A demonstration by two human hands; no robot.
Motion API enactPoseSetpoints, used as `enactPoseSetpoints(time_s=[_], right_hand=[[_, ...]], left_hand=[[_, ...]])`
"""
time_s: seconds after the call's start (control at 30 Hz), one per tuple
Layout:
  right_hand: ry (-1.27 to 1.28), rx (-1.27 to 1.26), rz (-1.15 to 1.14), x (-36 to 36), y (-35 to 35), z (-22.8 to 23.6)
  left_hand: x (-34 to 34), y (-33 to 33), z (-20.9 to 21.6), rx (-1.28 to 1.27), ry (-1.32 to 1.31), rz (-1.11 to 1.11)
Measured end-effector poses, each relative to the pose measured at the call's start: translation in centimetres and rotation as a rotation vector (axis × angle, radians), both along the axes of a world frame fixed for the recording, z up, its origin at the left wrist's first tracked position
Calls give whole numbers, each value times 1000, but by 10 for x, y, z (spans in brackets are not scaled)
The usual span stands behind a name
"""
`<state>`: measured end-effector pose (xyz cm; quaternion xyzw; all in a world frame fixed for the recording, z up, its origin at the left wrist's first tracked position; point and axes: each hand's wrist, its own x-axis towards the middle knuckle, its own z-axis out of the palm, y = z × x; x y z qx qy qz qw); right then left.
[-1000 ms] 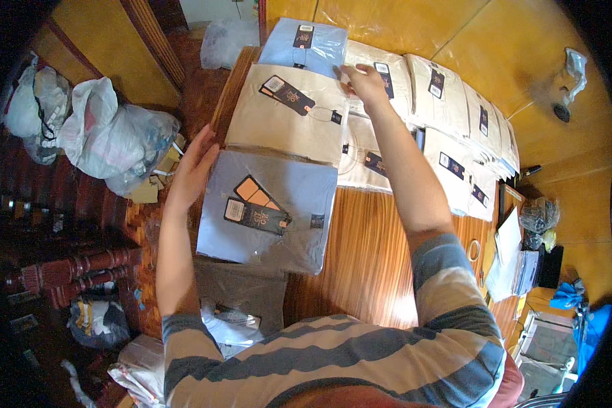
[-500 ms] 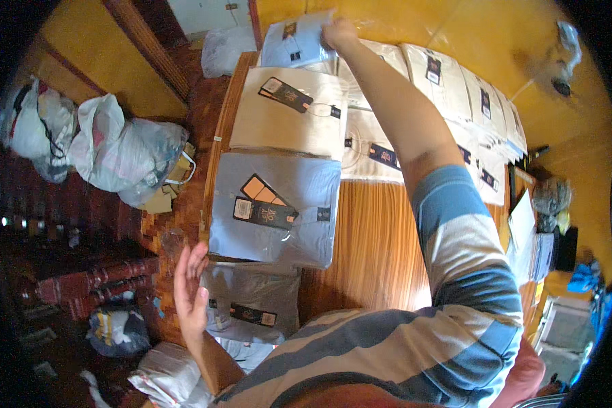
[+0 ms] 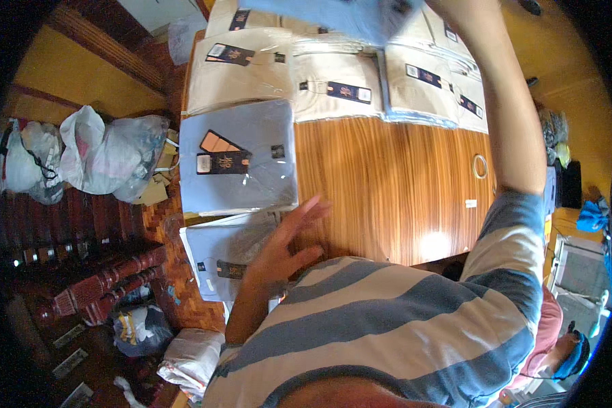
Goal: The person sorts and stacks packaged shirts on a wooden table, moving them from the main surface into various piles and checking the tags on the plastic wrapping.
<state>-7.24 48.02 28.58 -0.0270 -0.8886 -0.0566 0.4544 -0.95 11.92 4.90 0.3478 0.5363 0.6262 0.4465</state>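
We've got a wood-grain table (image 3: 387,177) taking up most of the middle, bare patch from centre round to 3 o'clock. The light blue packet (image 3: 347,19) is at 12 o'clock, over the cream packets, cut off by the top edge: folded light blue cloth in clear shiny wrap, dark label toward its right end, that end blurred.

We see the right arm stretched up from 4 o'clock to 1 o'clock, elbow slightly bent. The right hand (image 3: 459,10) is partly out of view at the top; it grips the packet's right end, though we can't make out the fingertips. The left hand (image 3: 285,238) is near centre toward 7 o'clock, holding nothing, fingers spread and thumb wide apart, just in front of the table's near edge.

Counts: we get one blue-grey packet (image 3: 251,194) at 10 o'clock, with two tags on it, one of them showing orange panels. One cream packet (image 3: 265,85) just beyond it at 11 o'clock. Three cream packets in the near row from 12 to 2 o'clock, each with a dark tag. One grey-blue packet (image 3: 207,238) low at 8 o'clock, beside the left hand and partly covered by it. One pale ring (image 3: 479,166) on the table, between 2 and 3 o'clock.
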Motion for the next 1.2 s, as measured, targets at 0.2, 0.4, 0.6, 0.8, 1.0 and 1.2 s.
enactPoseSetpoints(time_s=[0.2,0.4,0.6,0.8,1.0,1.2], right_hand=[[-350,-436,-117,213,-8,-92],[-596,-885,-612,347,-9,-231],[-633,-1696,-296,434,-22,-337],[-547,-1202,-451,436,9,-331],[-552,-1047,-195,391,71,-386],[-837,-1276,32,378,114,-356]], left_hand=[[71,122,-130,379,-1158,-62],[138,177,-170,-184,-845,201],[79,230,-144,-196,195,366],[118,169,-129,-438,1146,614],[187,133,-148,-610,-316,701],[200,161,-132,-422,-214,674]])
